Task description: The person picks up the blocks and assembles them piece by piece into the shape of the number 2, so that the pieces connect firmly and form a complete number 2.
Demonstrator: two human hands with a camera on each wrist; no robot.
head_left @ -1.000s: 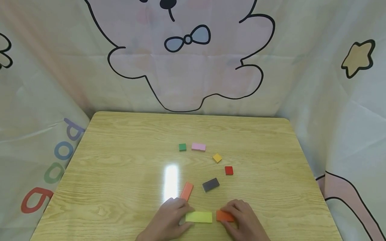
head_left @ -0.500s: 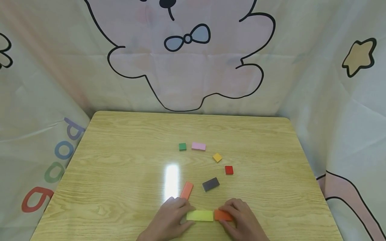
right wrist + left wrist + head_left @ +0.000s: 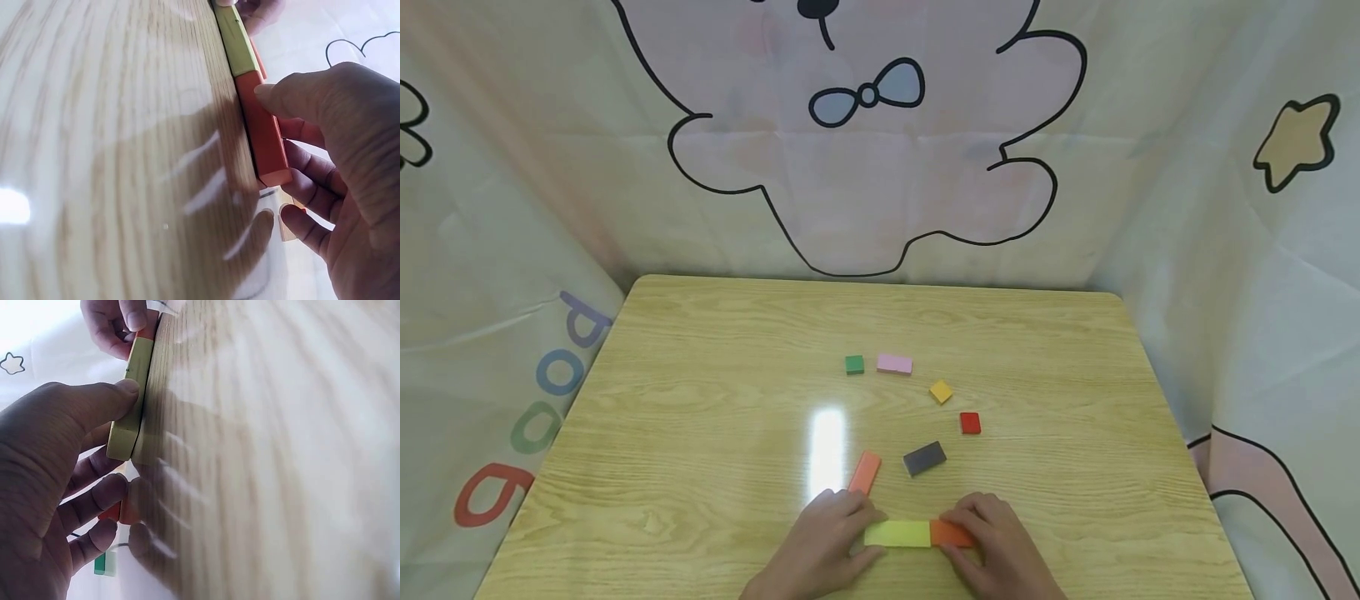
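Observation:
A flat yellow-green block [image 3: 898, 534] lies lengthwise near the table's front, end to end with an orange-red block [image 3: 952, 533] on its right. My left hand [image 3: 824, 542] pinches the yellow-green block near its left end, thumb on the near side and fingers on the far side. On the orange-red block, my right hand [image 3: 1000, 542] has the same kind of pinch. In the right wrist view the orange-red block [image 3: 262, 128] meets the end of the yellow-green block [image 3: 237, 44] along a thin seam.
Just beyond my left hand lies a salmon block [image 3: 865, 473], with a dark grey block [image 3: 924, 458] to its right. Farther back are a red block [image 3: 970, 423], a yellow block [image 3: 941, 392], a pink block [image 3: 894, 364] and a green block [image 3: 854, 365] on the wooden table [image 3: 700, 375].
My right hand has slid the orange-red block leftward, and the gap between it and the yellow-green block has closed. My left hand has barely shifted.

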